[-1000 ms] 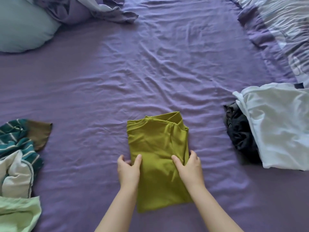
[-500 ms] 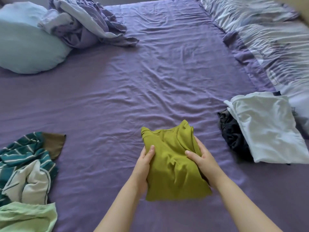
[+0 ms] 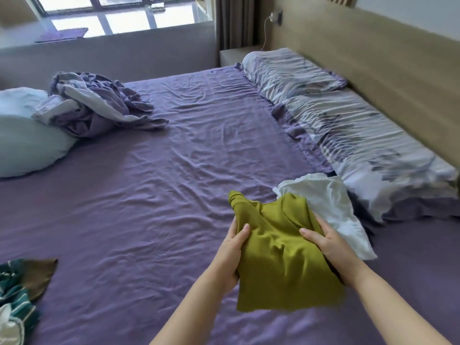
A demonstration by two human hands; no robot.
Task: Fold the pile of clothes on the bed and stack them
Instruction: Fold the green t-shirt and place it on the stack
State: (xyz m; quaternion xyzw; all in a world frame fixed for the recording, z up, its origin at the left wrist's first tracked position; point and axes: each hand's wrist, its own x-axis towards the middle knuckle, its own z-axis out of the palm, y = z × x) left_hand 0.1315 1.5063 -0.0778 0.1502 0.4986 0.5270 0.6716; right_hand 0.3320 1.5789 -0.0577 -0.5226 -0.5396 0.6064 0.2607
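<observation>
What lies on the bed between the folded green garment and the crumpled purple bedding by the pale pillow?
Nothing: in the head view only wrinkled purple sheet lies between the green garment and the purple bedding.

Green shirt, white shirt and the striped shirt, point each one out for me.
green shirt (image 3: 278, 257), head view, middle of the folded front.
white shirt (image 3: 331, 202), head view, its upper folded face.
striped shirt (image 3: 15, 295), head view, teal striped part at the left edge.
</observation>
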